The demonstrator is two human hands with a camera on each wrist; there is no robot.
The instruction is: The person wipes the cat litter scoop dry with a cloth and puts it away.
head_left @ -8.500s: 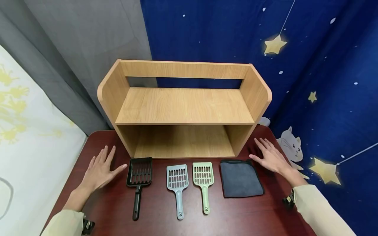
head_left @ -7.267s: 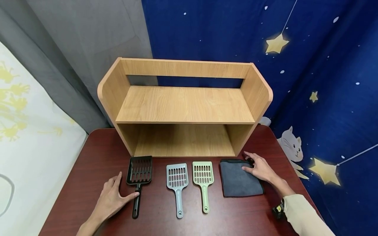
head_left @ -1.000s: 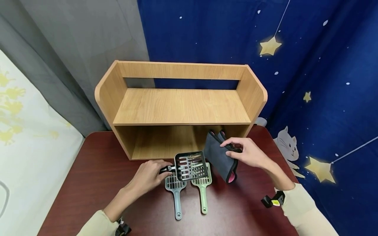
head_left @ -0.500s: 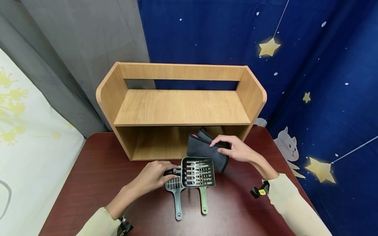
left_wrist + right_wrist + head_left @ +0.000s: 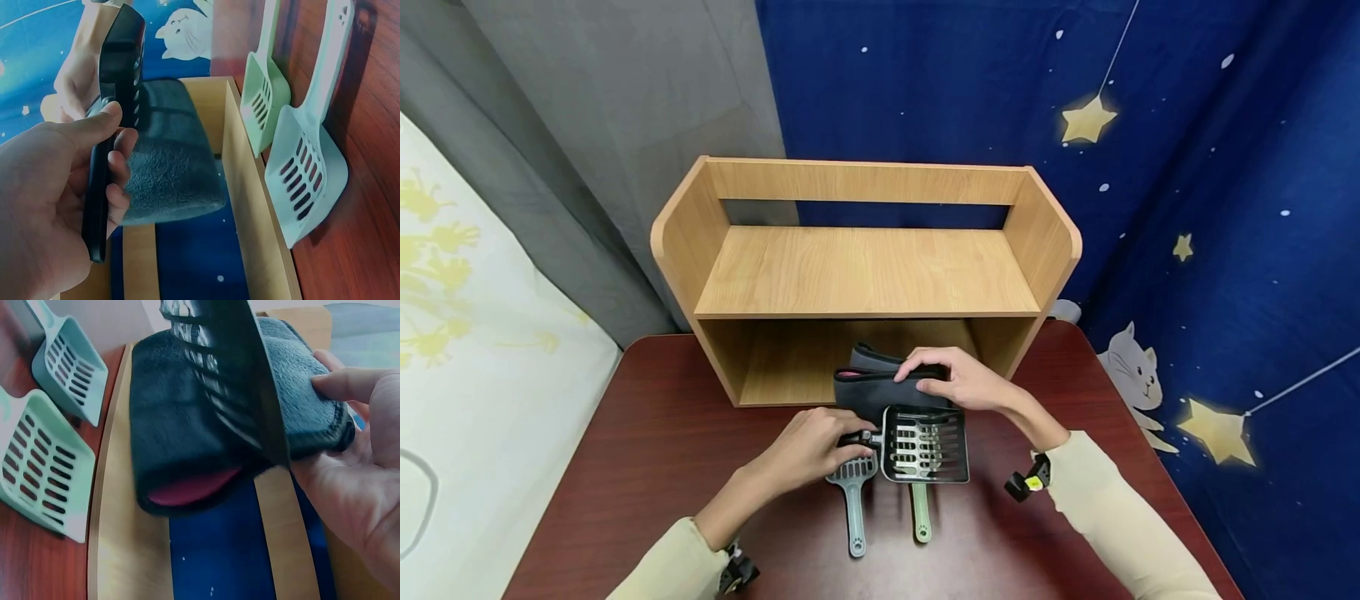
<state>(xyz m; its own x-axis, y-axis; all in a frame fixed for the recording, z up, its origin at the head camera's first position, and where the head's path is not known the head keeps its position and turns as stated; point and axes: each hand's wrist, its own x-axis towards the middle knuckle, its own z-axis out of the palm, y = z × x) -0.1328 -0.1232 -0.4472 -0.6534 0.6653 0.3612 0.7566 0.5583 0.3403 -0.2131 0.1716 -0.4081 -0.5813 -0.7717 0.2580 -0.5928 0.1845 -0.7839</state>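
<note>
My left hand [image 5: 808,447] grips the handle of a black slotted litter scoop [image 5: 927,442], held sideways above the table with its head toward the right. My right hand [image 5: 964,382] pinches the edge of a folded dark grey cloth [image 5: 868,397], just behind the scoop head. In the right wrist view the cloth [image 5: 165,406] shows a pink inside at its fold, and the scoop crosses in front of it. A light blue litter scoop [image 5: 854,508] and a green litter scoop [image 5: 921,512] lie on the table below; the green one's head is mostly hidden.
A two-tier wooden shelf [image 5: 865,275] stands at the back of the dark red table [image 5: 647,483], close behind the cloth. A grey curtain [image 5: 625,83] and a blue star-patterned curtain [image 5: 925,83] hang behind it.
Over the last second the cloth has moved left with my right hand, and the black scoop slightly right. Earliest, both lay on the table, untouched by my outspread hands.
</note>
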